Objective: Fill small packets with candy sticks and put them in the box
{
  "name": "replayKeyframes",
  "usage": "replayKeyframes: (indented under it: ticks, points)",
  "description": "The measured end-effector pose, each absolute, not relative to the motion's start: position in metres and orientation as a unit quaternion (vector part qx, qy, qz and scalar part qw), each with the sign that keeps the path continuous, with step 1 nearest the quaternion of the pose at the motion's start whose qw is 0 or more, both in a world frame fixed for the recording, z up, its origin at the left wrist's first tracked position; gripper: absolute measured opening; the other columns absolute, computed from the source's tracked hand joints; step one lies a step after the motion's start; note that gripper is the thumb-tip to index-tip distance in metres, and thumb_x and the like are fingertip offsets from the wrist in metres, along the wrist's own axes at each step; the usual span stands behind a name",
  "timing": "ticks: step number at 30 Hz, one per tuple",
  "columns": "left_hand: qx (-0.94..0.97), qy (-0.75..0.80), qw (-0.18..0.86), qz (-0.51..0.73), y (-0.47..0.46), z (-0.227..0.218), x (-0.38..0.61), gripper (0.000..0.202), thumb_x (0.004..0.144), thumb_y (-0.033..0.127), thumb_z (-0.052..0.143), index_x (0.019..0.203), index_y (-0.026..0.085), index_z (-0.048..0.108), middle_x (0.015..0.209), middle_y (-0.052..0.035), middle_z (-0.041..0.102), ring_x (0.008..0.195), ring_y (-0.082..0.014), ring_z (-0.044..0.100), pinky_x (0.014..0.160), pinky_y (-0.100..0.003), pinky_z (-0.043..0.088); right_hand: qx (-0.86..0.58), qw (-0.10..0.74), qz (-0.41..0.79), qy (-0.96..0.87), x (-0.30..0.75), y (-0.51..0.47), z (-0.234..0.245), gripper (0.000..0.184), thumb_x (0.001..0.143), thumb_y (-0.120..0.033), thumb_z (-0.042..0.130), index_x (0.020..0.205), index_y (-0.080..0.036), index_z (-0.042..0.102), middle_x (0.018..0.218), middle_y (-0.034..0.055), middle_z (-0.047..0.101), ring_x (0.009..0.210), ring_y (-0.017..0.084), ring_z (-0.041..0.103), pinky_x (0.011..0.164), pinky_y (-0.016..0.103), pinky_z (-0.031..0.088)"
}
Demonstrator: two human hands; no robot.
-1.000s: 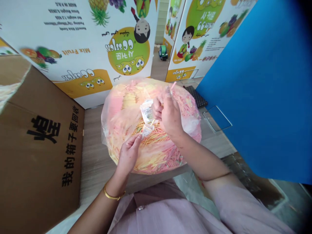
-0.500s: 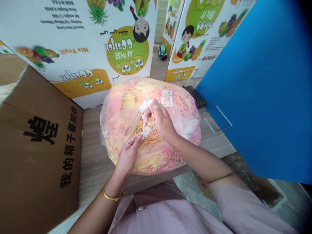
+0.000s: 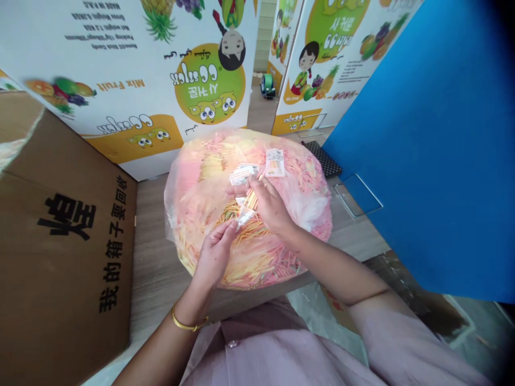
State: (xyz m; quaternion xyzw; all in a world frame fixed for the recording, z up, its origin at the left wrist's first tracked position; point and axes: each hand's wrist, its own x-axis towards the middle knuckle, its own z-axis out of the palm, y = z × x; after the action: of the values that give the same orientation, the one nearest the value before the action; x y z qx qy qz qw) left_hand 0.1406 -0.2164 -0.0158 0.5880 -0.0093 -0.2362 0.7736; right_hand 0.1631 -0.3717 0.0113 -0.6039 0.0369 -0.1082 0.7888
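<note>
Left hand pinching a clear sachet, right hand gripping a slim bundle of thin sticks just above it!
Fingertips are doing the fine work here: the right hand's fingers are curling snugly around the bundle, keeping the sticks lined up with their tips toward the sachet, while the left hand is steadying the sachet's edge from below, the two hands nearly touching. All of it is happening over a clear plastic bag heaped with pink and yellow sticks, sitting on a wood-look floor between a brown carton and a white Mix Fruit carton. Two printed packets are lying on the heap just beyond the fingers.
</note>
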Motion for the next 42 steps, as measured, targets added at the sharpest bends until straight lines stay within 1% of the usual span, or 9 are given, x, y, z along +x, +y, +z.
replayKeyframes:
  ticks: [5,10,15,20,26,29,32,38,42]
  points:
    - [0.514,0.035,0.813,-0.273,-0.217,-0.006,0.143,0.033,0.073,0.041,0.087,0.096,0.018,0.081,0.113,-0.0066,0.079,0.121,-0.0247,0.068,0.111,-0.04,0.053,-0.705,0.701,-0.104,-0.024,0.155,-0.376,0.011,0.053,0.1,-0.065,0.044,0.08,-0.02,0.063,0.1,0.0079,0.075,0.109,0.021,0.07,0.108,0.037,0.048]
    - [0.491,0.061,0.818,-0.292,-0.215,-0.004,0.146,0.031,0.074,0.037,0.087,0.098,0.019,0.08,0.115,-0.006,0.079,0.122,-0.0263,0.068,0.106,-0.042,0.057,-0.67,0.74,0.007,-0.051,0.158,-0.387,0.009,0.049,0.093,-0.059,0.061,0.124,-0.021,0.067,0.12,0.0081,0.074,0.116,0.022,0.069,0.103,0.036,0.053]
    - [0.48,0.047,0.825,-0.295,-0.217,0.0,0.146,0.029,0.078,0.036,0.084,0.101,0.019,0.079,0.12,-0.0065,0.077,0.126,-0.0272,0.065,0.108,-0.042,0.056,-0.67,0.74,0.016,-0.061,0.162,-0.391,0.008,0.05,0.097,-0.059,0.054,0.118,-0.019,0.073,0.127,0.0092,0.071,0.121,0.022,0.066,0.102,0.033,0.053]
    - [0.464,0.012,0.819,-0.338,-0.218,0.004,0.144,0.032,0.084,0.033,0.08,0.113,0.022,0.077,0.13,-0.0051,0.073,0.128,-0.0249,0.064,0.109,-0.038,0.054,-0.665,0.745,0.05,-0.026,0.168,-0.388,0.005,0.053,0.093,-0.048,0.063,0.141,-0.024,0.06,0.131,0.0081,0.07,0.113,0.021,0.069,0.089,0.032,0.058]
    - [0.481,0.016,0.803,-0.352,-0.213,0.001,0.145,0.035,0.081,0.032,0.082,0.113,0.02,0.077,0.121,-0.0064,0.076,0.115,-0.0235,0.07,0.1,-0.036,0.059,-0.679,0.73,0.043,-0.063,0.171,-0.392,0.013,0.043,0.096,-0.051,0.055,0.105,-0.016,0.077,0.12,0.0108,0.074,0.112,0.023,0.069,0.101,0.036,0.053]
    - [0.472,0.019,0.809,-0.349,-0.213,0.001,0.146,0.04,0.081,0.029,0.082,0.119,0.025,0.073,0.128,-0.004,0.074,0.113,-0.0218,0.07,0.097,-0.036,0.06,-0.698,0.715,-0.005,-0.027,0.169,-0.395,0.016,0.04,0.098,-0.042,0.053,0.126,-0.018,0.07,0.13,0.0091,0.07,0.117,0.021,0.067,0.104,0.035,0.052]
    - [0.477,0.007,0.809,-0.344,-0.214,0.0,0.146,0.041,0.079,0.025,0.083,0.119,0.025,0.073,0.128,-0.0037,0.073,0.114,-0.0211,0.069,0.098,-0.035,0.059,-0.693,0.719,0.031,-0.046,0.166,-0.395,0.016,0.048,0.098,-0.039,0.054,0.143,-0.021,0.058,0.126,0.0085,0.072,0.111,0.019,0.069,0.096,0.032,0.055]
    - [0.523,-0.002,0.787,-0.327,-0.216,-0.003,0.143,0.042,0.074,0.031,0.085,0.113,0.021,0.073,0.117,-0.0065,0.075,0.111,-0.0241,0.069,0.093,-0.037,0.059,-0.737,0.656,0.076,-0.142,0.168,-0.395,0.015,0.04,0.102,-0.047,0.049,0.115,-0.017,0.073,0.12,0.0076,0.072,0.105,0.017,0.068,0.094,0.029,0.055]
    - [0.543,-0.006,0.784,-0.3,-0.214,-0.007,0.145,0.045,0.074,0.031,0.086,0.116,0.023,0.072,0.117,-0.0038,0.074,0.104,-0.0199,0.069,0.091,-0.034,0.059,-0.714,0.693,0.025,-0.091,0.171,-0.395,0.014,0.048,0.097,-0.033,0.056,0.144,-0.022,0.055,0.143,0.0098,0.061,0.115,0.017,0.066,0.099,0.032,0.055]
